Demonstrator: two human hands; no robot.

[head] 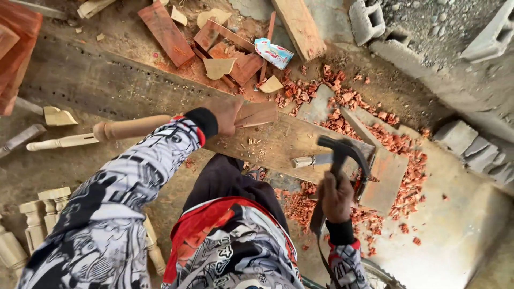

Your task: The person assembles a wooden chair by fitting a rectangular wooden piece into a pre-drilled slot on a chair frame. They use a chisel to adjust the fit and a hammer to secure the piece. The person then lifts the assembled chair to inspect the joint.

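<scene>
At the far left, pale turned balusters (pixel 40 219) stand on the dirt floor, and a turned wooden spindle (pixel 101 132) lies across the ground above them. The person's left hand (pixel 227 115) is pressed down on a reddish wood piece (pixel 257 113), fingers closed over its near end, pinning it flat on the long plank (pixel 284 144). A chisel (pixel 313 160) rests on the plank just beside it. The right hand (pixel 336 197) is wrapped tight round the handle of a dark adze (pixel 342 152), or possibly a claw hammer, raised above the plank. Red wood chips (pixel 399 144) lie scattered to the right, with grey concrete blocks (pixel 471 150) beyond.
</scene>
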